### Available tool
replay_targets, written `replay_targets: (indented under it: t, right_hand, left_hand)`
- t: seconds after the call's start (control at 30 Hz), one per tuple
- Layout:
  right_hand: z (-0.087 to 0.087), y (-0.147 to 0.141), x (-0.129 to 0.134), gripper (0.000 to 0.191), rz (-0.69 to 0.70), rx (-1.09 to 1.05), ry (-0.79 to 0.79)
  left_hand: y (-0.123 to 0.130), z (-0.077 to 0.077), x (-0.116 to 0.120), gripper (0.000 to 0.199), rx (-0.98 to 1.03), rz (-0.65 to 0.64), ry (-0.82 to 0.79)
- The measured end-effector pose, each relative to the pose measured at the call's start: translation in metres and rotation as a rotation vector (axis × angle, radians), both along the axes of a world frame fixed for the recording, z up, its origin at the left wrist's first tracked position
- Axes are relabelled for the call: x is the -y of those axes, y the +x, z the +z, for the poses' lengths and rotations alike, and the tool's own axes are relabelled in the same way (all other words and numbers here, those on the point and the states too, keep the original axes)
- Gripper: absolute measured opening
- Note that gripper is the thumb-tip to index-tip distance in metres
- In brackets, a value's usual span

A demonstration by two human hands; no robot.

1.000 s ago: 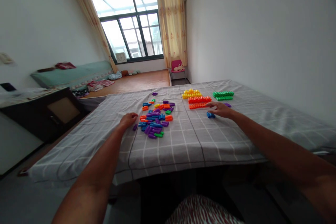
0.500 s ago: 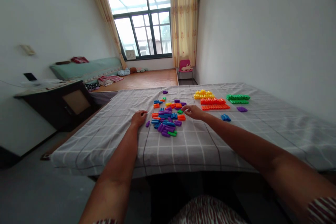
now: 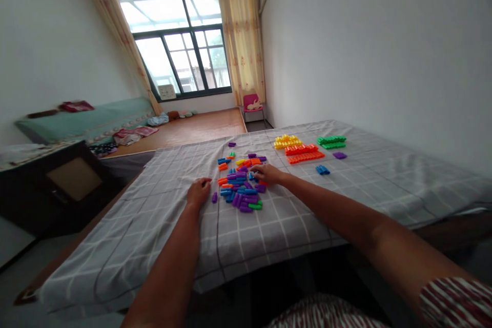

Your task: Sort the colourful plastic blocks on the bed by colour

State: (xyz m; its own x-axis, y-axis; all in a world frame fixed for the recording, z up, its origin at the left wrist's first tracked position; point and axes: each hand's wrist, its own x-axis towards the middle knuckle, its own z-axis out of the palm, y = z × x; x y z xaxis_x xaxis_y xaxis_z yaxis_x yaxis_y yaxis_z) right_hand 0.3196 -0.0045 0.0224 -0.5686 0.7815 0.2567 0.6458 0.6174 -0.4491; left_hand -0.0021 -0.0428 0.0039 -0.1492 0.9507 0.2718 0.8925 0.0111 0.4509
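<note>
A loose pile of small plastic pieces in purple (image 3: 250, 199), blue, orange and green lies on the checked tablecloth. My right hand (image 3: 266, 173) reaches over the pile's right side, fingertips bent down at a blue piece (image 3: 252, 176); whether it grips one is too small to tell. Left of the pile, my left hand (image 3: 199, 190) rests on the cloth with its fingers curled, near a single purple piece (image 3: 214, 197). What that hand may hold is hidden. Farther right sit grouped yellow pieces (image 3: 287, 142), orange-red pieces (image 3: 304, 154) and green pieces (image 3: 331, 142).
Right of the pile lie some blue pieces (image 3: 323, 169) and purple pieces (image 3: 340, 155). The tablecloth (image 3: 165, 236) hangs over the table's front edge. Beyond stand a low bed (image 3: 200, 125), a pink chair (image 3: 251, 102) and a dark cabinet (image 3: 57, 184).
The camera view has turned to the right. My right hand has moved left and farther over the pile, from beside a green piece to a blue one. My left hand has stayed beside the pile.
</note>
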Motion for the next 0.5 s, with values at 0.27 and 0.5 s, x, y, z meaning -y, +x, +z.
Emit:
replay_targets:
  t: [0.27, 0.5]
  right_hand:
    - [0.022, 0.061, 0.0, 0.026, -0.167, -0.061, -0.029]
    - [0.004, 0.087, 0.012, 0.027, -0.097, 0.074, -0.046]
  left_hand:
    - [-0.005, 0.0, 0.003, 0.034, 0.003, 0.019, -0.024]
    - [0.002, 0.002, 0.0, 0.033, -0.132, 0.035, -0.035]
